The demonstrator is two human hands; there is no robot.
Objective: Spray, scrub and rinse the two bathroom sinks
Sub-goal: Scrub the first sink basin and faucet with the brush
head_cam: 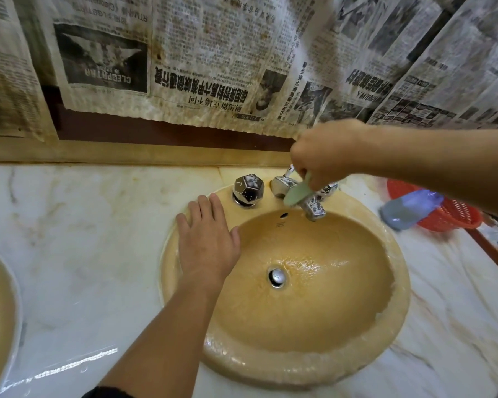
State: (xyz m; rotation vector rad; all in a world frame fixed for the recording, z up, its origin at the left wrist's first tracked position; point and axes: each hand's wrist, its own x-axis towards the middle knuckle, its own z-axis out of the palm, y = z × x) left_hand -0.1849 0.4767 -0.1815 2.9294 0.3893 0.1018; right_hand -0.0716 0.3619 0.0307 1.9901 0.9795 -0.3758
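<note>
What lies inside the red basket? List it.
A blue bottle lies tilted in the red basket, its lower end sticking out over the rim onto the counter. The right arm covers the basket's far side, so anything there is hidden.

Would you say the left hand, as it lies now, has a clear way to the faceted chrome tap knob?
Probably yes. The left hand lies flat on the sink rim, fingertips just short of the faceted knob, with nothing between them. The right hand is busy with a green scrubber at the spout.
</note>
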